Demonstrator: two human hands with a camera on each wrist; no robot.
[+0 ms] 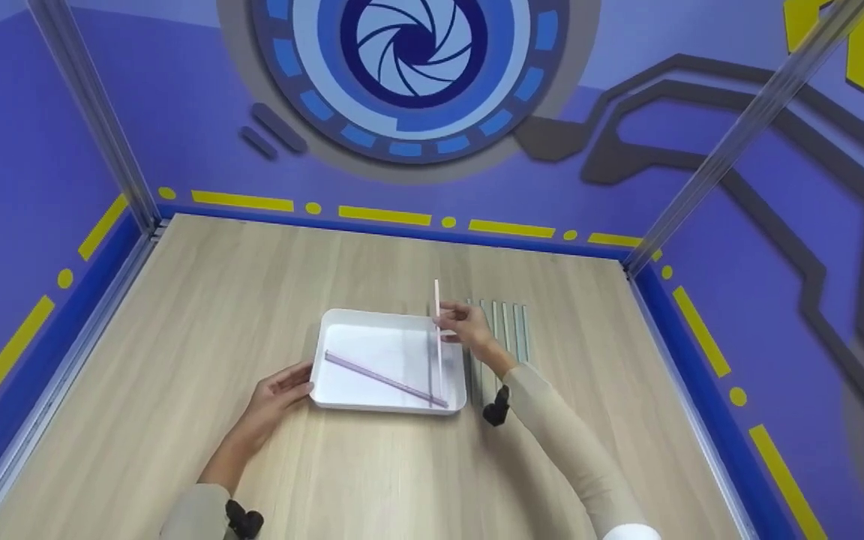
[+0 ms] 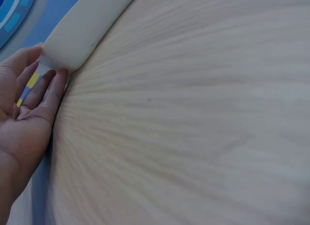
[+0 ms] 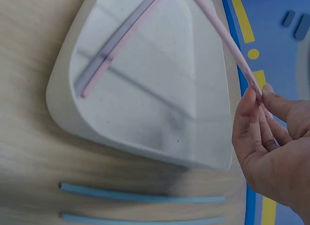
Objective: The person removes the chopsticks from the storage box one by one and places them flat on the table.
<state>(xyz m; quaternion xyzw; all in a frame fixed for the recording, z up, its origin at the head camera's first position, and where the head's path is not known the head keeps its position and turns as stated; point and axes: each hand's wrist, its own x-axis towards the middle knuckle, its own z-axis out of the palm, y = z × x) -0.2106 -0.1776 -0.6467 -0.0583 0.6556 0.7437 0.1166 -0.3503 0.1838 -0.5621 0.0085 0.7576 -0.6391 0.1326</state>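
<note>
My right hand (image 1: 466, 328) pinches a thin pink straw (image 3: 226, 37) between thumb and fingertips, over the right side of a white tray (image 1: 383, 337). Inside the tray, a purple straw (image 3: 118, 37) and another pink straw (image 3: 123, 43) lie side by side on a slant. At the tray's left end, my left hand (image 1: 274, 405) touches the outer wall with thumb and fingertips; its fingers look fairly straight in the left wrist view. Several pale blue-green straws (image 1: 516, 330) lie in a row right of the tray, partly hidden by my right hand and forearm.
The tray stands on a wood-grain table (image 1: 252, 300). Blue printed panels (image 1: 192, 135) with yellow marks enclose the back and sides. Metal posts (image 1: 113, 127) rise at the back corners. Each wrist carries a black strap piece (image 1: 496, 407).
</note>
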